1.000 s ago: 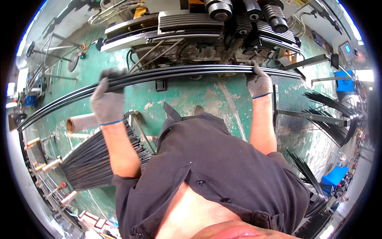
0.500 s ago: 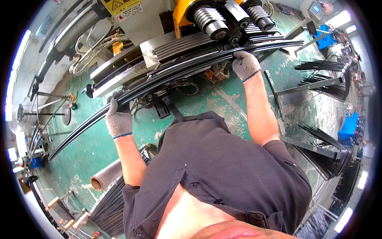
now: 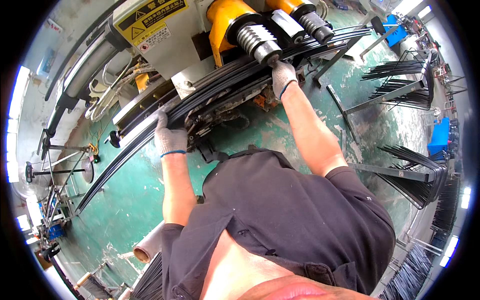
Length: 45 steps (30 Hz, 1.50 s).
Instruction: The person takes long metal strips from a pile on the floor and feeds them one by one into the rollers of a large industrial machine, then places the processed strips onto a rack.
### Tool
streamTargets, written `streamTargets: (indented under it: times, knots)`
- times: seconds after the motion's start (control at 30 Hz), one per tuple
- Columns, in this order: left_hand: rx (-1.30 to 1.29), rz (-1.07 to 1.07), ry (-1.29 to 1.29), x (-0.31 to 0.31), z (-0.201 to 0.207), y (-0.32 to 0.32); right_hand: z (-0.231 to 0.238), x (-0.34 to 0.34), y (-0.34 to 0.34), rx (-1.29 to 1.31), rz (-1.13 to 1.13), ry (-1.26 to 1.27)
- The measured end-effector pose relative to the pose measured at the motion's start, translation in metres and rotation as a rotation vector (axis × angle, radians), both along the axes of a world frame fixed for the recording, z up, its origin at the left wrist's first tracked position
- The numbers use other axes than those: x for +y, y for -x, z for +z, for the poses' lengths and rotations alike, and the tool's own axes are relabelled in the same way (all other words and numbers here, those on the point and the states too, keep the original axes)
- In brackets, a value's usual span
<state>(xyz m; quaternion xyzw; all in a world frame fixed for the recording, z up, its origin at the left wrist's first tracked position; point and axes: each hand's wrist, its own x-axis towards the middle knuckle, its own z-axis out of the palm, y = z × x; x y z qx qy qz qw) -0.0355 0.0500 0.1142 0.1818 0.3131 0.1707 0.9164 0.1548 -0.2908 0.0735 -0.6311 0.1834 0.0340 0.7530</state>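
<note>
Crossing left hand (image 3: 170, 139): black rods (image 3: 212, 90)

metal workshop, factory-type floor. heavy industrial machine (image 3: 187, 52) with warning label (image 3: 156, 21), yellow housings (image 3: 225, 22) and ribbed steel shafts (image 3: 256, 39); long black rods (image 3: 215, 89) along its front. steel rack (image 3: 385, 98) holding bent black stock (image 3: 425, 80), scuffed green painted floor (image 3: 120, 200), cables (image 3: 111, 97).
</note>
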Motion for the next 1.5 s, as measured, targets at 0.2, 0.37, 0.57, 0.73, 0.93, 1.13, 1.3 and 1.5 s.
streamTargets:
  times: [0.2,0.37,0.57,0.73,0.93,1.13,1.3,1.5]
  knots:
    - [-0.301,-0.046,0.047,0.031,-0.013,0.009,-0.013,-0.016,-0.015,-0.162,0.019,-0.071]
    - [-0.167,0.277,-0.003,0.111,-0.036,0.037,0.008,-0.005,-0.01,-0.092,0.07,0.156]
    - [-0.182,0.032,-0.086,0.042,-0.022,-0.001,-0.024,-0.005,-0.02,-0.194,0.058,0.547]
    - [-0.122,0.077,-0.029,0.007,-0.024,-0.025,0.012,0.001,-0.001,-0.118,-0.065,0.028]
    - [-0.175,0.279,-0.186,0.111,-0.042,0.02,0.047,-0.02,0.058,0.044,-0.209,-0.172]
    - [-0.093,0.132,-0.359,0.051,-0.031,-0.008,0.005,-0.053,0.071,0.177,-0.179,-0.153]
    - [-0.078,0.078,-0.115,-0.013,-0.028,-0.03,0.014,-0.045,0.069,0.174,-0.086,-0.155]
    - [-0.233,0.132,-0.062,0.031,-0.014,-0.016,-0.009,-0.068,0.062,0.116,-0.014,-0.18]
